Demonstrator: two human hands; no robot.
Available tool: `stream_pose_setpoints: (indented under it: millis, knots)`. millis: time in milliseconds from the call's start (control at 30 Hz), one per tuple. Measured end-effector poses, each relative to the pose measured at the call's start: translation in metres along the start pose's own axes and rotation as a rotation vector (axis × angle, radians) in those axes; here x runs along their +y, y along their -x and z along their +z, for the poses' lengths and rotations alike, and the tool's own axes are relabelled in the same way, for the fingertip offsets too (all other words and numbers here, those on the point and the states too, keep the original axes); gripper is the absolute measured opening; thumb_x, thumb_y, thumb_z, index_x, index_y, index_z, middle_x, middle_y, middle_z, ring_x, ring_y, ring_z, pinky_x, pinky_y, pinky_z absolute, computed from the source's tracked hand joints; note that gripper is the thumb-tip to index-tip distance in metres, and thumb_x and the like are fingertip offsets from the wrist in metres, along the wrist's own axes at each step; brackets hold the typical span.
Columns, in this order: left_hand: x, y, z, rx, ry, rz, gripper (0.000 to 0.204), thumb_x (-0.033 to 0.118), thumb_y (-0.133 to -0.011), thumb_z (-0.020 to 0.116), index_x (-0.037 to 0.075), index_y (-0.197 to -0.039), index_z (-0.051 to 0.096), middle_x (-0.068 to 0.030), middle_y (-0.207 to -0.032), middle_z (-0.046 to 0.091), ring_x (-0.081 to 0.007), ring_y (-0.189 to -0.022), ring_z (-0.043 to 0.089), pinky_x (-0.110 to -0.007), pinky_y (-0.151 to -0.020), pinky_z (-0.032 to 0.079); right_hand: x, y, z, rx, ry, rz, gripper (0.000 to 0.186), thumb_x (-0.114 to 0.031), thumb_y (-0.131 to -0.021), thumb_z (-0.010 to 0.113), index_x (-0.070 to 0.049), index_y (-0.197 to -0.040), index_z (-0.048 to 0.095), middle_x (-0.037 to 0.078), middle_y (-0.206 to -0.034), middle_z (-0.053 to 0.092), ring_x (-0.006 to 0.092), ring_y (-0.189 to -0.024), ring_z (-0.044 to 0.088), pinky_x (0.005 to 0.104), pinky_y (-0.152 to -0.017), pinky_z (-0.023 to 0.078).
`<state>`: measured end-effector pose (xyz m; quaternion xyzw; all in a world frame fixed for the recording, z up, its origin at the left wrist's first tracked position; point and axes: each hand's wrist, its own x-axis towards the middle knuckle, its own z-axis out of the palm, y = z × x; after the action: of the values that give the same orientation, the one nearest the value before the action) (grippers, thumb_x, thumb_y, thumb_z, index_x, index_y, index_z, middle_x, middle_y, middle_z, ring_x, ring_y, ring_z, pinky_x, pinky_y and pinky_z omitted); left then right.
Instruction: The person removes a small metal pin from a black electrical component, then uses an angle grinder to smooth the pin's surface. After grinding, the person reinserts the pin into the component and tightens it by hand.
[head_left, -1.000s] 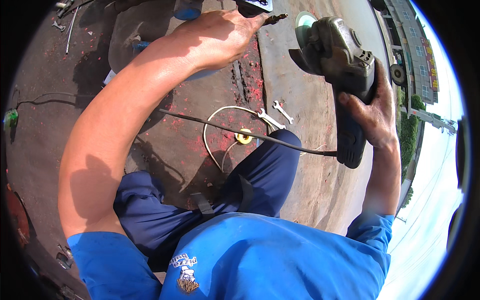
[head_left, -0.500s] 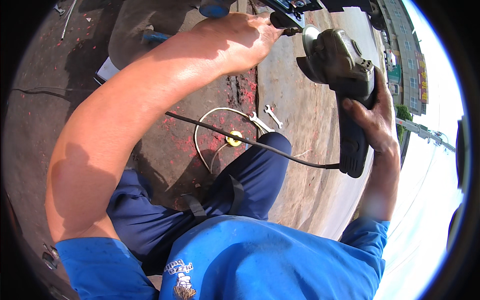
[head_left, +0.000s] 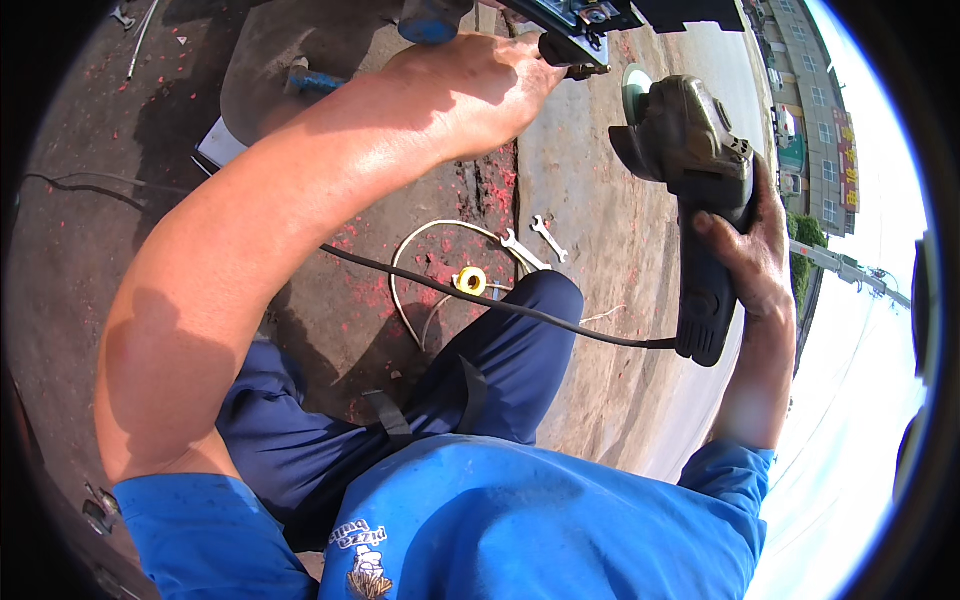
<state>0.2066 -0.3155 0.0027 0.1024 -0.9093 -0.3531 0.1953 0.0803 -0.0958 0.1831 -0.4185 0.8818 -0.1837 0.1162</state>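
Observation:
My right hand (head_left: 750, 250) grips a black angle grinder (head_left: 705, 160) by its body. The pale green disc (head_left: 634, 90) points left, a short gap from a small dark metal piece (head_left: 588, 72). My left hand (head_left: 500, 90) reaches to the top, fingers curled at that piece beneath a dark metal assembly (head_left: 590, 22); what exactly they grip is partly hidden. A blue cylindrical part (head_left: 425, 22) is just above the wrist. The black power cord (head_left: 500, 308) runs from the grinder across my knee and passes behind my left forearm.
On the stained pavement lie two wrenches (head_left: 549, 240), a yellow roll (head_left: 469, 281), a looped pale cable (head_left: 398, 260) and a metal rod (head_left: 140, 40). A blue part (head_left: 318, 82) sits at upper left. Buildings (head_left: 820, 120), greenery (head_left: 805, 250) and a road run along the right.
My left hand has shifted right, and more of the metal assembly shows at the top. The grinder and my right hand sit a little lower in the picture.

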Motion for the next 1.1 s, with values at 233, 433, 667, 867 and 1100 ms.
stream_pose_setpoints:
  millis: [233, 433, 667, 867, 1100]
  knots:
    - [-0.0001, 0.0020, 0.0010, 0.007, 0.001, -0.007, 0.036, 0.031, -0.109, 0.032, 0.011, -0.126, 0.057, -0.0192, -0.120, 0.069, -0.0398, -0.111, 0.067, -0.051, -0.094, 0.056, -0.0044, -0.0037, 0.0034, -0.028, 0.062, -0.048, 0.082, -0.046, -0.068, 0.084, -0.002, -0.132, 0.056, 0.014, -0.112, 0.068, 0.0251, -0.102, 0.066, 0.0401, -0.094, 0.054]
    - [0.0007, 0.0015, 0.0031, 0.012, 0.001, -0.002, 0.036, 0.031, -0.109, 0.033, 0.011, -0.125, 0.057, -0.0195, -0.120, 0.069, -0.0400, -0.110, 0.067, -0.051, -0.094, 0.056, -0.0008, 0.0017, 0.0021, -0.043, 0.034, -0.016, 0.083, -0.047, -0.071, 0.083, -0.002, -0.134, 0.053, 0.014, -0.112, 0.068, 0.0249, -0.102, 0.067, 0.0404, -0.094, 0.054]
    - [-0.0006, 0.0025, 0.0007, 0.020, 0.005, -0.008, 0.036, 0.031, -0.109, 0.033, 0.010, -0.124, 0.057, -0.0198, -0.119, 0.069, -0.0403, -0.109, 0.067, -0.051, -0.094, 0.056, -0.0041, -0.0015, 0.0039, -0.045, 0.094, -0.078, 0.079, -0.040, -0.072, 0.082, -0.003, -0.135, 0.053, 0.015, -0.114, 0.068, 0.0259, -0.103, 0.067, 0.0411, -0.095, 0.054]
    - [-0.0004, 0.0020, 0.0037, 0.026, 0.014, -0.009, 0.035, 0.031, -0.109, 0.033, 0.010, -0.123, 0.057, -0.0201, -0.119, 0.069, -0.0406, -0.109, 0.067, -0.051, -0.093, 0.056, -0.0034, 0.0014, 0.0048, -0.043, 0.061, -0.110, 0.078, -0.034, -0.071, 0.082, -0.001, -0.136, 0.052, 0.016, -0.116, 0.068, 0.0273, -0.106, 0.066, 0.0415, -0.097, 0.053]
    - [-0.0006, 0.0016, 0.0032, 0.029, 0.014, -0.006, 0.036, 0.032, -0.109, 0.033, 0.009, -0.123, 0.057, -0.0204, -0.118, 0.069, -0.0409, -0.108, 0.067, -0.051, -0.093, 0.056, -0.0063, 0.0008, 0.0026, -0.056, 0.120, -0.097, 0.076, -0.033, -0.072, 0.082, -0.002, -0.135, 0.052, 0.016, -0.116, 0.068, 0.0285, -0.108, 0.067, 0.0419, -0.099, 0.053]
